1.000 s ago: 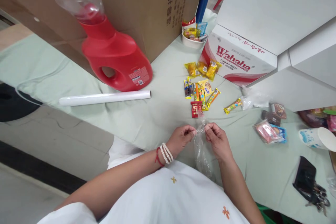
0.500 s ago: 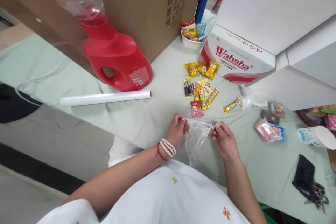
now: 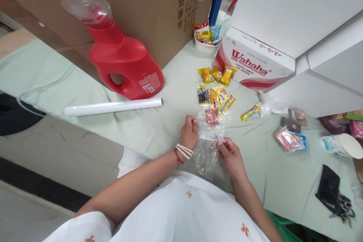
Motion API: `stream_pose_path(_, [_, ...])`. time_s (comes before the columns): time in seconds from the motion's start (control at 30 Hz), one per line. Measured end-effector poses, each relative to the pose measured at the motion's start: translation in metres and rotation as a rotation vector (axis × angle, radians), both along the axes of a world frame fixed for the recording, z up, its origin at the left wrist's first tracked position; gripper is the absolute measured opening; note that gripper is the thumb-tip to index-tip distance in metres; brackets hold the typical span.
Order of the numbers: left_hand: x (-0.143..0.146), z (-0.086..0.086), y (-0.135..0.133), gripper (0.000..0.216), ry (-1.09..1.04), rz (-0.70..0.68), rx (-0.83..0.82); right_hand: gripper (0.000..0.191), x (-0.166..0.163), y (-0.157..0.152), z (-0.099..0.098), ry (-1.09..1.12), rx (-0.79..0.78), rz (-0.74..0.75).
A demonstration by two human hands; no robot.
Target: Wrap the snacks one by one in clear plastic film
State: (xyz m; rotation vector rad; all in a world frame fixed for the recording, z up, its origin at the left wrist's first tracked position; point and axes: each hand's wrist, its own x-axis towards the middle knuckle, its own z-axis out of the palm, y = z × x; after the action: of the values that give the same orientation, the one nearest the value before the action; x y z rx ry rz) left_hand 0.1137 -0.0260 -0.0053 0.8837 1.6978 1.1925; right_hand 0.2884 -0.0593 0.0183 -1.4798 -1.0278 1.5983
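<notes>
A clear plastic bag (image 3: 204,157) is stretched between my two hands near the front of the table. My left hand (image 3: 189,133), with beads at its wrist, is closed on the bag's left side. Thumb and fingers of my right hand (image 3: 229,154) pinch its right side, lower down. The bag's far part spreads over the green cloth, and a red snack packet (image 3: 211,116) shows at or under it; I cannot tell which. Just beyond lie several small wrapped snacks (image 3: 217,102), then several yellow packets (image 3: 218,75). One yellow snack stick (image 3: 250,113) lies apart to the right.
A red detergent jug (image 3: 127,64) and a white roll (image 3: 113,107) stand and lie at left. Behind are a large carton (image 3: 136,3), a bowl (image 3: 206,47) of snacks and a Wahaha box (image 3: 255,62). At right are a paper cup (image 3: 342,145), a black pouch (image 3: 327,189) and keys (image 3: 344,208).
The bag has spread out away from me, reaching the red packet. My right hand has moved left and slightly nearer to me; my left hand has turned and shifted slightly away from me.
</notes>
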Motion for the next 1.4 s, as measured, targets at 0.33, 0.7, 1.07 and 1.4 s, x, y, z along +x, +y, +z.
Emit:
stream_pose_path(0.33, [-0.002, 0.014, -0.028, 0.084, -0.130, -0.189, -0.228, 0.038, 0.006, 0.015, -0.002, 0.092, -0.054, -0.073])
stream_pose_path(0.7, [-0.022, 0.004, -0.042, 0.050, 1.024, -0.534, 0.538, 0.033, 0.019, 0.011, -0.029, -0.141, -0.018, -0.065])
stream_pose_path(1.07, [-0.024, 0.011, -0.018, 0.035, 1.051, -0.821, 0.231, 0.052, 0.027, 0.048, -0.018, -0.265, 0.069, -0.220])
stream_pose_path(1.4, [-0.011, 0.023, -0.006, 0.047, 0.929, -0.843, -0.086, 0.037, 0.015, 0.052, -0.030, -0.239, 0.216, -0.301])
